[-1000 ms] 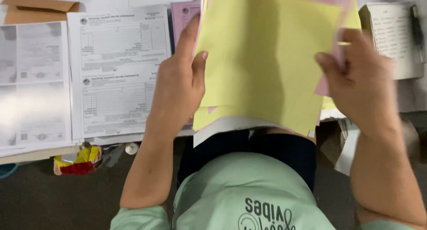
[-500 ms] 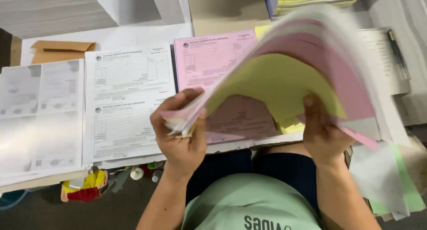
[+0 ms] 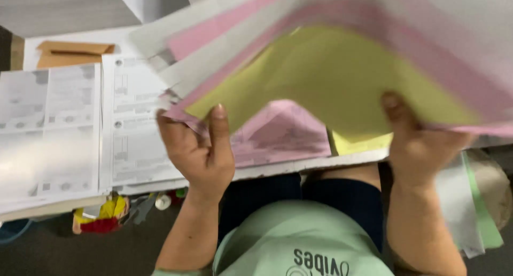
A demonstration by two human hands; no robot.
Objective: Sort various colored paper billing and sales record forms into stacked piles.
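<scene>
Sheaf (image 3: 342, 67): 2 hands, left (image 3: 197, 148) and right (image 3: 422, 142), clamped on opposite edges, lifted off desk (image 3: 299, 166) to bare pink form (image 3: 278, 134).

The person wears a pale mint-green short-sleeved T-shirt (image 3: 299, 238) with dark printed lettering across the chest and dark navy shorts (image 3: 320, 198) ending above bare knees, while both forearms are bare, and the left hand (image 3: 197, 153) and right hand (image 3: 419, 145) carry no gloves.
</scene>
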